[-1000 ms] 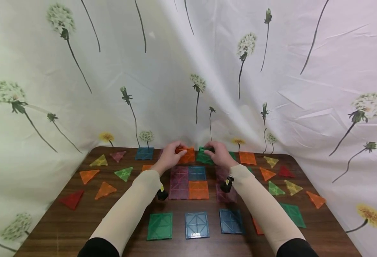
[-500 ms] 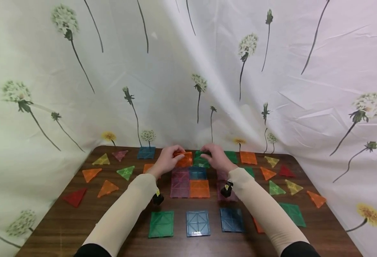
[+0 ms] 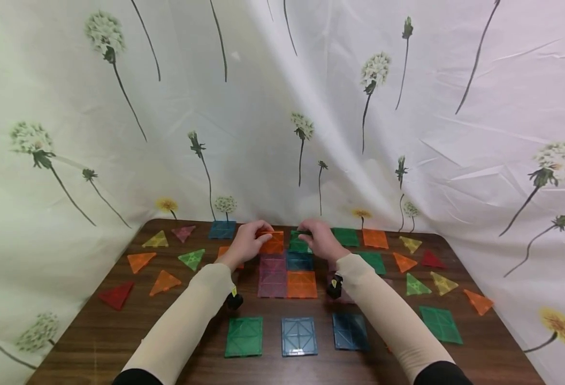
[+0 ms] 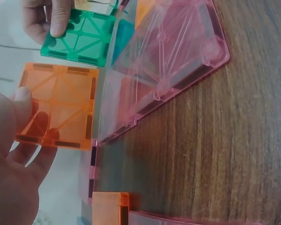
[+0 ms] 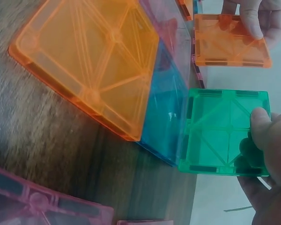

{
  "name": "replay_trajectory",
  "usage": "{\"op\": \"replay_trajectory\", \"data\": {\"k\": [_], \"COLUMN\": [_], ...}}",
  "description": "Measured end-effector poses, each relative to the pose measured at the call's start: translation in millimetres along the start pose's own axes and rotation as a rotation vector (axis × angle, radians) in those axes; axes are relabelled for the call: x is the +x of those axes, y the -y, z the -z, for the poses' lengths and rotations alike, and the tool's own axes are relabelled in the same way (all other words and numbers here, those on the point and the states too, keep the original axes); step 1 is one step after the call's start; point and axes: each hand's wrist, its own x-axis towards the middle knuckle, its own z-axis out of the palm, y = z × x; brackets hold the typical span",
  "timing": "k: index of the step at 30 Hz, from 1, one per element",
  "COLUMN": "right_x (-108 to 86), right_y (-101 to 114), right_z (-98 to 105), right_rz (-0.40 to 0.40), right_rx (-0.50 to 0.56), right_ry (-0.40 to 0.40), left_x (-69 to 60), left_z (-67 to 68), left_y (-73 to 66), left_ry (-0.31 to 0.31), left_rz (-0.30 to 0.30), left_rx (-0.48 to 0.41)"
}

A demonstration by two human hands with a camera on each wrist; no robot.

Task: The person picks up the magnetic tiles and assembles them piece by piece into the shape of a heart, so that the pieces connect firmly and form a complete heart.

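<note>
My left grip [image 3: 245,241] is pinching an orange square [image 4: 60,104] by its far edge, closing only to the piece's thickness, and my right grip [image 3: 322,240] is pinching a green square [image 5: 218,129] in the same way. I am holding the two side by side with a narrow gap between them, just beyond where two pink squares [image 3: 273,283], a blue square [image 3: 299,261] and a second orange square [image 3: 302,284] are sitting together. Nearer me a second green square [image 3: 244,337], a pale blue square [image 3: 299,337] and a dark blue square [image 3: 350,331] are lying in a row on the bench [image 3: 90,342], while triangles [image 3: 165,282] are lying scattered at both sides and a curtain [image 3: 263,117] is hanging behind.
</note>
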Motion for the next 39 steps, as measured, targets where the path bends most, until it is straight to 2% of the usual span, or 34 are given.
{"op": "replay_trajectory", "data": {"k": [12,19,28,39], "right_x": [-0.8,-0.3,-3.8,-1.9], "right_y": [-3.3,-1.2,-2.7,0.9], "right_z": [-8.5,-9.9,-10.6,-6.5], "right_rz": [-0.012,-0.022,0.0,-0.018], "right_rx": [0.008,0.01,-0.001,0.0], "right_ry": [-0.013,-0.01,-0.059,-0.015], "left_x": [2.1,3.4,5.3,11.2], "left_z": [-4.2,-5.8,-7.2,-13.3], "left_y": [5.7,4.6,4.4,3.9], "left_ry": [-0.019,-0.021,-0.025,-0.026], "left_rz": [0.01,0.013,0.006,-0.022], "left_rx": [0.005,0.011,0.018,0.024]}}
